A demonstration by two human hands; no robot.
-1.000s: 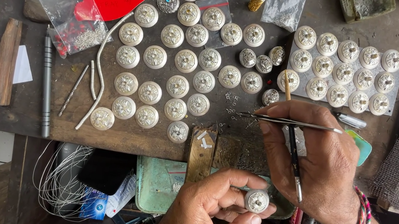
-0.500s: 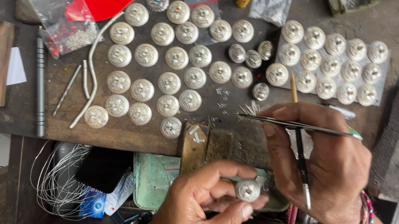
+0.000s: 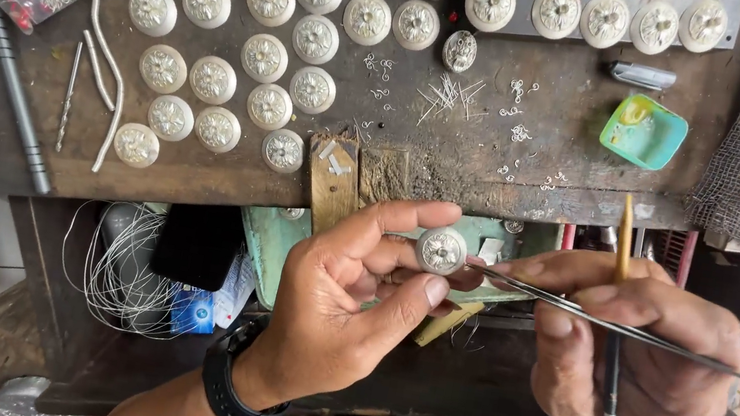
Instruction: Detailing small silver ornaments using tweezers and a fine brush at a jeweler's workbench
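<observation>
A small round silver disc (image 3: 441, 250), its face worked in a flower-like relief, sits pinched between the thumb and fingertips of the left hand (image 3: 344, 308), held just below the edge of the workbench (image 3: 456, 167). The tips of thin metal tweezers (image 3: 609, 323) touch its right side; the right hand (image 3: 639, 350) is closed around the tweezers and also a slim brush (image 3: 615, 326) that stands upright through the fist. On the bench lie some twenty-odd matching discs (image 3: 260, 57), several cut off by the top edge, one small turquoise dish (image 3: 643, 132) and scattered wire bits (image 3: 448, 92).
</observation>
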